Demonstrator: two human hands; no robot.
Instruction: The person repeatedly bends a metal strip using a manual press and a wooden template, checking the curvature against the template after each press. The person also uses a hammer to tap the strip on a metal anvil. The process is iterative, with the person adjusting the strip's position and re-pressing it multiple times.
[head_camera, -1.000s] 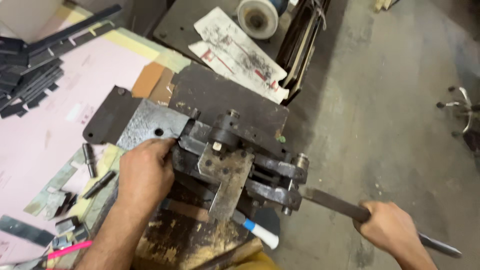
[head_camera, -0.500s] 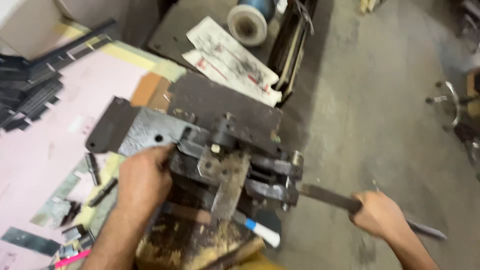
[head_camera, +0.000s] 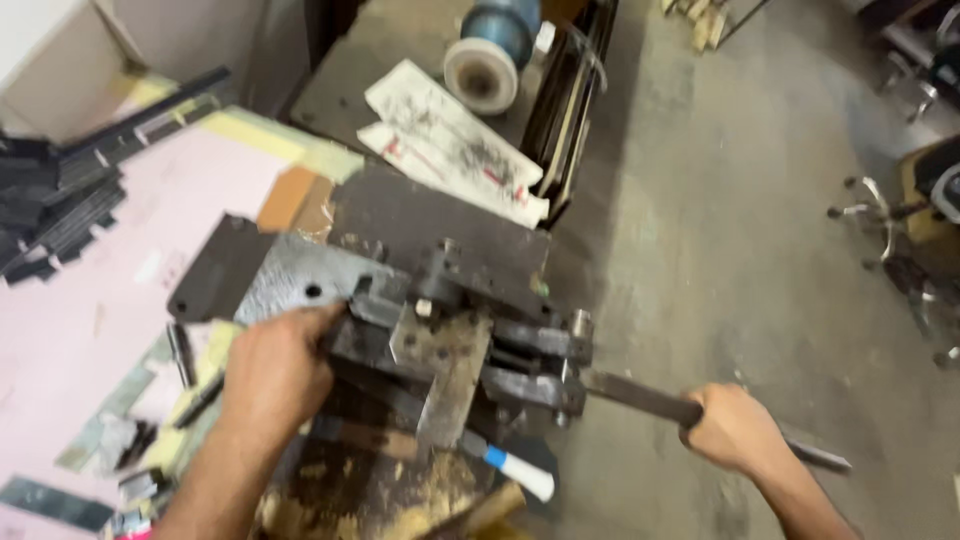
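- Both hands are engaged on a heavy steel lever press at centre frame.
- Left hand, lower left of centre, is closed down against the left end of the press, fingers curled onto the dark block beside the grey steel plate; whatever sits under the fingers is hidden.
- Right hand, lower right of frame, is wrapped in a fist around the flat steel lever handle, which runs from the press's right-hand pivot out to the right and slightly downward; the bar's tip shows past the fist.
- Press details: a grey strip hangs down from its middle, and a dark base plate extends behind it toward upper centre.
- Beneath the press, at bottom centre, is a worn wooden block littered with chips; a white-and-blue marker lies just beside it.
- Counter, left side of frame, is covered in pink sheet; a stack of black strips sits at upper left, small metal offcuts at lower left.
- Upper centre: a spool of blue thread with soiled white papers just below it.
- Right half of frame: bare concrete floor, with chair legs at the far right edge.
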